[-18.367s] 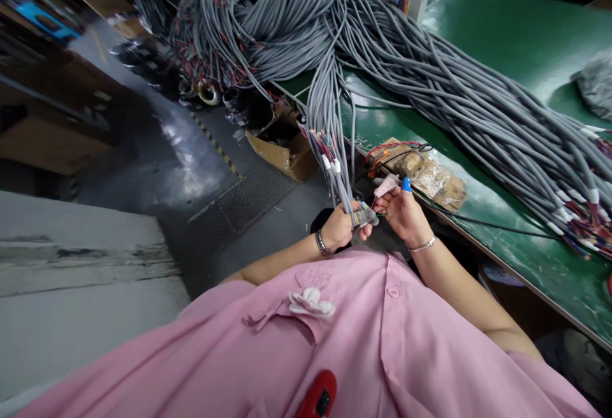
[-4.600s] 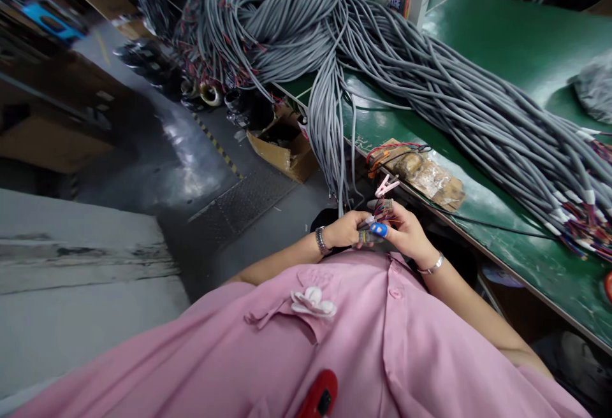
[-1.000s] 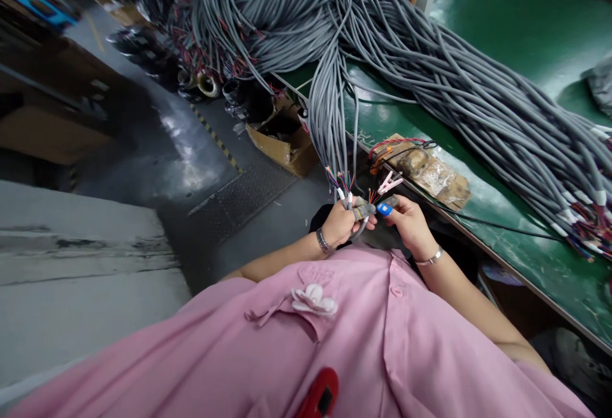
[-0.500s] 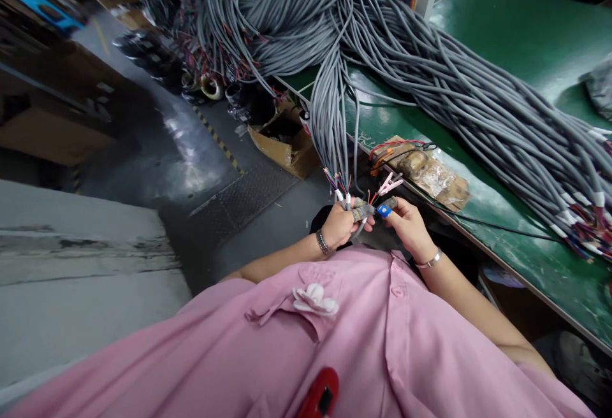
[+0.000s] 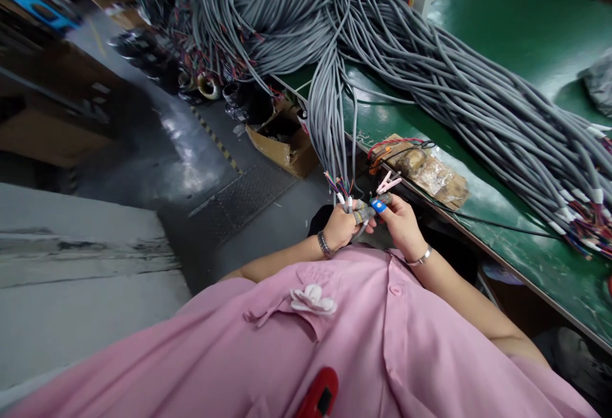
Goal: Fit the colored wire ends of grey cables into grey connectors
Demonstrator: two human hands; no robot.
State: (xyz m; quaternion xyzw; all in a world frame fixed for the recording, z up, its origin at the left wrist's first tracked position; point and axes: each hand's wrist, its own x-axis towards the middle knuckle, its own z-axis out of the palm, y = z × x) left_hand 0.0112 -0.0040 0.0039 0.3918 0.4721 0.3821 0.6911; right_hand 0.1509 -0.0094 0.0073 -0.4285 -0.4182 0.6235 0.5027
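My left hand (image 5: 340, 227) is closed around a grey cable (image 5: 357, 233) at waist height, with cloth wraps on its fingers. Just behind it, several other grey cable ends (image 5: 345, 202) with white sleeves and coloured wires stick up. My right hand (image 5: 402, 225), with blue tape (image 5: 378, 206) on the thumb, pinches the thin wires at the held cable's end, close against the left fingers. Those wires are mostly hidden by the fingers. A pink clip (image 5: 388, 181) sits right behind the right hand, by the table edge.
A green table (image 5: 478, 36) carries a large heap of grey cables (image 5: 430, 74), some hanging over its edge. A plastic-wrapped wooden block (image 5: 430, 172) with red and black leads lies near the edge. An open cardboard box (image 5: 291, 150) is on the floor.
My right hand has moved slightly left, its taped thumb now against the left fingers. The orange-red wire tips that showed between the hands are now covered. The left hand stays nearly in place.
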